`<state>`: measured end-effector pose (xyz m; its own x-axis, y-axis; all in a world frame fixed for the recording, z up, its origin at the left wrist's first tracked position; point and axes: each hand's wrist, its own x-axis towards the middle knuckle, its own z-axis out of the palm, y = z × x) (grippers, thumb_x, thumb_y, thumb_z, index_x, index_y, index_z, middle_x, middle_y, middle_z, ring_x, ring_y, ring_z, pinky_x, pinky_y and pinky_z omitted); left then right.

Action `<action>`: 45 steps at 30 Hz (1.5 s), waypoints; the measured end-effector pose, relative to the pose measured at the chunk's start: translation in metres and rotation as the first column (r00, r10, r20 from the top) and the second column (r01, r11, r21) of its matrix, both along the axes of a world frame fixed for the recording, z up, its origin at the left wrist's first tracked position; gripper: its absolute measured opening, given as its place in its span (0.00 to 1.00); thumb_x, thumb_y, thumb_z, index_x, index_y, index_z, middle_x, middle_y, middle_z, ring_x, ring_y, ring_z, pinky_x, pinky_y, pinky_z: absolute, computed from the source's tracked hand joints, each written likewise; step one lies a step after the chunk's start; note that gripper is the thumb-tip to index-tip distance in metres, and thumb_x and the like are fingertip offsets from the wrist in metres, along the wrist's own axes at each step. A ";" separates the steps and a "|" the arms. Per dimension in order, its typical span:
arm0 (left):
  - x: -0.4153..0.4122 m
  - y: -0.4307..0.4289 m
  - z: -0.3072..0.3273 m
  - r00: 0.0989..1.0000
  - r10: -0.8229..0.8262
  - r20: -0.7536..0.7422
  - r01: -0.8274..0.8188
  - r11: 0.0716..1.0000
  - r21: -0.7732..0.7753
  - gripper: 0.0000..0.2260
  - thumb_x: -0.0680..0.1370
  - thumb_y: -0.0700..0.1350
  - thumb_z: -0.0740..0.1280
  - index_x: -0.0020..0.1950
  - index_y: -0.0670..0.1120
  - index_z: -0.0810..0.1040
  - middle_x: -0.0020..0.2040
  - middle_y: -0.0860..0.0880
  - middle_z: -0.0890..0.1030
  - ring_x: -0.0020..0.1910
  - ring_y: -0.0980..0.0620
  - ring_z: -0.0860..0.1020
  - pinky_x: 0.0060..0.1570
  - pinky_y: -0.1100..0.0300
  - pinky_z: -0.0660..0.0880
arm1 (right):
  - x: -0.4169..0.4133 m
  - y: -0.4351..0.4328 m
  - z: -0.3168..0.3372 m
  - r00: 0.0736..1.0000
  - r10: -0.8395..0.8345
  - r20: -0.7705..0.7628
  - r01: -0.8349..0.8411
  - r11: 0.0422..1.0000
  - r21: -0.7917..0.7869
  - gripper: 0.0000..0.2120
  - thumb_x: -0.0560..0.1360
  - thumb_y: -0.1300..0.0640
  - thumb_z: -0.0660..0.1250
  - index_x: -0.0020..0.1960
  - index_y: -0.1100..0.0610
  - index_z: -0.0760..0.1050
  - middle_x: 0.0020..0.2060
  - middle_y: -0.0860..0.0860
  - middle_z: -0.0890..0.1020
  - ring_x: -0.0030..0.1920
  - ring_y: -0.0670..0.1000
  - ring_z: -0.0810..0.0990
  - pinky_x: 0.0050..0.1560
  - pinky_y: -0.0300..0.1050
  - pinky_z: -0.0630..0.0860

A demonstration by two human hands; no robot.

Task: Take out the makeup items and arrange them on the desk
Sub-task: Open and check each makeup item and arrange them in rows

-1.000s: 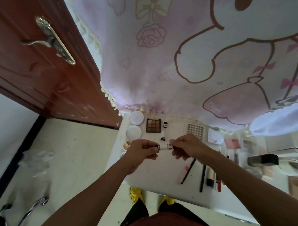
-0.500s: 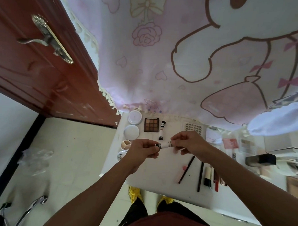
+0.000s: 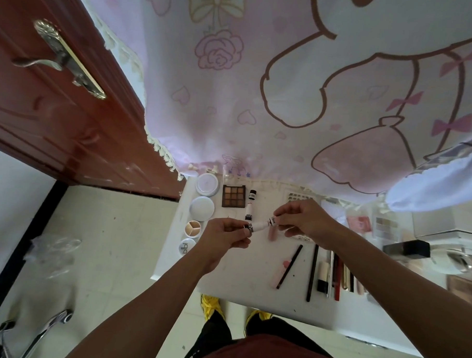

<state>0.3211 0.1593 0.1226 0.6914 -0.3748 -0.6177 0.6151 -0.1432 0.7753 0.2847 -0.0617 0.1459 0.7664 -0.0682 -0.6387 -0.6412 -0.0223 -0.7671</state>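
Note:
Both hands hold one small white makeup tube level above the white desk. My left hand pinches its black-capped left end. My right hand pinches the labelled right end. Laid out on the desk are two round white compacts, a brown eyeshadow palette, a small black-capped tube, a three-shade concealer pot and its lid. A pink tube lies under my right hand. Several pencils and brushes lie in a row at the right.
A pink cartoon curtain hangs behind the desk. A red-brown door with a metal handle stands at the left. More palettes and a black box crowd the desk's right side. My yellow shoes show below the desk edge.
The tube has been pulled a little longer between my hands, and my right hand has shifted slightly right and up. The view has dipped a little.

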 end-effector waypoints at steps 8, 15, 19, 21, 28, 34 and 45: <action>0.001 -0.008 -0.007 0.999 0.024 -0.032 -0.025 1.000 -0.011 0.09 0.74 0.32 0.70 0.54 0.33 0.80 0.43 0.39 0.83 0.39 0.45 0.82 0.43 0.57 0.81 | 0.004 -0.011 -0.009 0.998 -0.063 0.012 0.063 0.997 0.043 0.07 0.73 0.69 0.71 0.49 0.61 0.80 0.41 0.56 0.84 0.39 0.50 0.84 0.41 0.42 0.81; 0.002 -0.023 -0.016 0.999 -0.032 0.022 0.030 0.994 0.105 0.07 0.72 0.32 0.72 0.49 0.36 0.82 0.41 0.41 0.83 0.39 0.47 0.81 0.45 0.57 0.81 | 0.014 -0.019 -0.017 0.991 -0.135 0.004 0.135 0.990 0.049 0.08 0.72 0.69 0.72 0.50 0.62 0.79 0.39 0.56 0.84 0.36 0.49 0.83 0.40 0.44 0.82; 0.006 -0.037 -0.028 0.991 -0.079 0.106 0.049 0.964 0.261 0.04 0.71 0.35 0.74 0.44 0.41 0.82 0.39 0.42 0.83 0.36 0.49 0.80 0.43 0.58 0.80 | 0.027 -0.022 -0.029 0.989 -0.149 -0.010 0.149 0.989 0.014 0.08 0.72 0.67 0.73 0.50 0.62 0.79 0.40 0.55 0.85 0.38 0.49 0.84 0.44 0.47 0.82; 0.009 -0.048 -0.039 0.981 -0.118 0.154 0.055 0.930 0.363 0.02 0.71 0.39 0.74 0.41 0.44 0.82 0.35 0.45 0.83 0.34 0.51 0.79 0.41 0.59 0.79 | 0.038 -0.023 -0.039 0.988 -0.154 -0.030 0.154 0.988 -0.004 0.08 0.71 0.67 0.74 0.50 0.62 0.80 0.40 0.56 0.85 0.39 0.50 0.84 0.45 0.47 0.82; 0.024 -0.073 -0.066 0.896 -0.319 0.308 0.051 0.764 0.643 0.09 0.74 0.47 0.72 0.40 0.40 0.82 0.35 0.44 0.81 0.36 0.47 0.79 0.39 0.58 0.75 | 0.072 -0.029 -0.073 0.991 -0.122 -0.062 0.118 0.990 -0.073 0.06 0.70 0.67 0.75 0.45 0.61 0.81 0.39 0.57 0.85 0.38 0.51 0.84 0.39 0.44 0.81; 0.029 -0.086 -0.090 0.818 -0.500 0.284 0.045 0.549 0.835 0.10 0.76 0.52 0.68 0.47 0.46 0.81 0.46 0.49 0.78 0.42 0.49 0.77 0.39 0.56 0.72 | 0.090 -0.032 -0.104 0.992 -0.094 -0.084 0.078 0.982 -0.172 0.04 0.71 0.67 0.74 0.45 0.63 0.81 0.38 0.57 0.84 0.35 0.50 0.82 0.32 0.39 0.80; 0.030 -0.092 -0.104 0.771 -0.604 0.203 0.062 0.388 0.920 0.10 0.78 0.51 0.64 0.49 0.45 0.79 0.45 0.47 0.80 0.43 0.46 0.79 0.42 0.55 0.74 | 0.122 -0.023 -0.131 0.994 0.073 -0.086 -0.098 0.932 -0.349 0.06 0.69 0.65 0.77 0.38 0.59 0.81 0.33 0.57 0.84 0.31 0.50 0.82 0.32 0.40 0.77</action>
<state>0.3515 0.0669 0.0185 0.9015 -0.1329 -0.4118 -0.0266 -0.9669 0.2538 0.4064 -0.0844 0.0153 0.7336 -0.2346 -0.6378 -0.6766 -0.3399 -0.6532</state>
